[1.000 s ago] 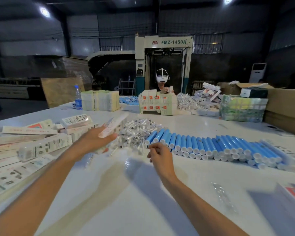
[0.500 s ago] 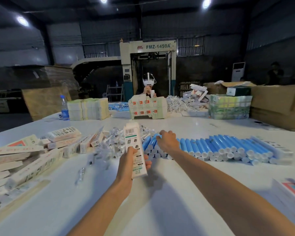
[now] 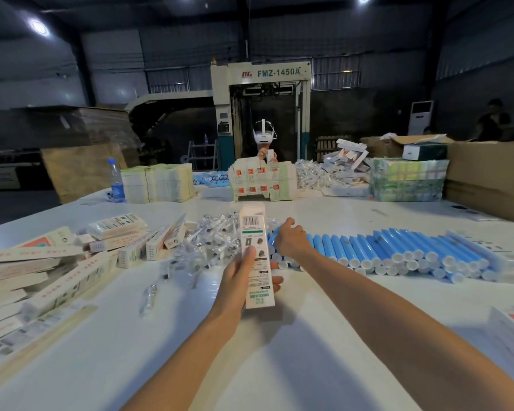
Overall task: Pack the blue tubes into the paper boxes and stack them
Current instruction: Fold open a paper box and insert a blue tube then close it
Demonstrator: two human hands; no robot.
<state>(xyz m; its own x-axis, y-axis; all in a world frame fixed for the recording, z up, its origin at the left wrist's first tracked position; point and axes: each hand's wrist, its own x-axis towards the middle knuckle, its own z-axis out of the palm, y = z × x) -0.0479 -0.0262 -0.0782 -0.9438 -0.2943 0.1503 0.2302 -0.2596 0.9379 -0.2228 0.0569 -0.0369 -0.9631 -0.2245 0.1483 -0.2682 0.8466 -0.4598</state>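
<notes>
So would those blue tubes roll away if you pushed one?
A lone one probably would: the blue tubes are round and lie sideways on the smooth table. Packed in a row, neighbours likely stop them. They seem stiff, staying straight where stacked, and probably light, being slim like the paper box the left hand holds.

1. "FMZ-1450A" stands in dark letters on the pale top panel of the machine (image 3: pixel 220 84), far beyond the fingers (image 3: pixel 276 281). A small red logo just left of it cannot be read.
2. The paper box (image 3: pixel 260 262), gripped by the fingers of the left hand (image 3: pixel 238 280), bears a barcode near its far end and green lettering near its close end. Both are too blurred to read.
3. Print on the loose boxes (image 3: pixel 118 225) lying on the bench (image 3: pixel 161 336) left of the fingers is illegible.
</notes>
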